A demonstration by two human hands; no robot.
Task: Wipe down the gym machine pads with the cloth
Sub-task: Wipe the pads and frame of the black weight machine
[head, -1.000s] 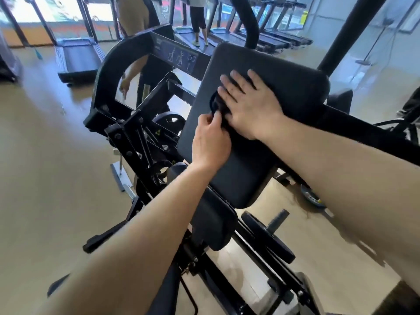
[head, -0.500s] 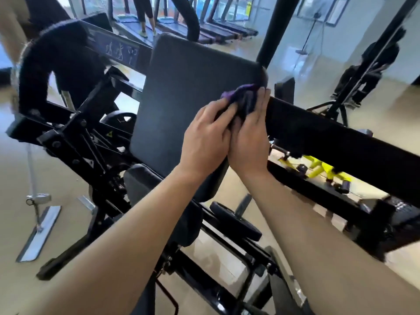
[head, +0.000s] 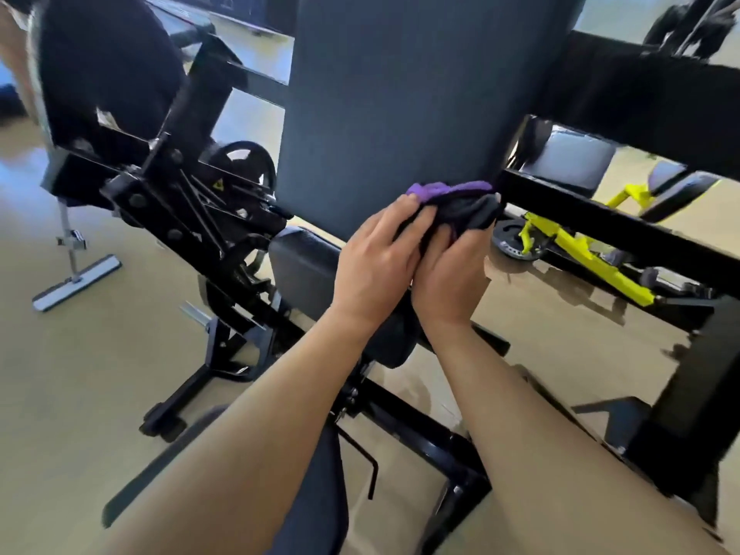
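Both hands, left hand and right hand, clutch the purple-and-black cloth, now slid from the back pad's upper right to its five-o'clock corner; seat pad probably next.

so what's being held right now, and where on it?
The cloth, bunched between both hands: left hand and right hand grip its lower folds, at the back pad's bottom edge.

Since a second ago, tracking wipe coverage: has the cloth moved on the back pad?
Yes. The cloth has gone from the back pad face down to its lower right corner.
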